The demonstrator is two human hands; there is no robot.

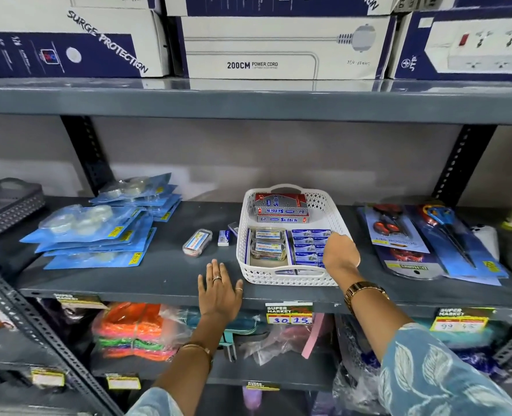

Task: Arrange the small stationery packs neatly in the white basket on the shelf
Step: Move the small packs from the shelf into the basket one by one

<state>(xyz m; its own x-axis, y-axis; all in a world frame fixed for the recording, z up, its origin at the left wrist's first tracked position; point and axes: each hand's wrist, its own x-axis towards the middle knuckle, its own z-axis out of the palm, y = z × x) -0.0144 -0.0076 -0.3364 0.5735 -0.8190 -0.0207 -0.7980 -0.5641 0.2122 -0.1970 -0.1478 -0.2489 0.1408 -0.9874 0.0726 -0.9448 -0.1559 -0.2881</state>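
The white basket (250,267) stands on the grey shelf (158,274). Inside lie red-and-grey Softek boxes (280,205) at the back, two clear packs (268,243) front left and several small blue packs (307,244) front right. My right hand (340,255) reaches into the basket, fingers down on the blue packs; whether it grips one is hidden. My left hand (218,291) lies flat and open on the shelf, left of the basket. Outside the basket lie a clear pack (197,242), a small white-blue pack (223,238) and another small pack (233,228).
Blue blister packs of tape (98,232) are stacked at the left. Scissor cards (423,241) lie right of the basket. A grey basket (5,205) sits far left. Large power strip boxes (278,46) fill the shelf above. Price tags (289,315) hang on the shelf's front edge.
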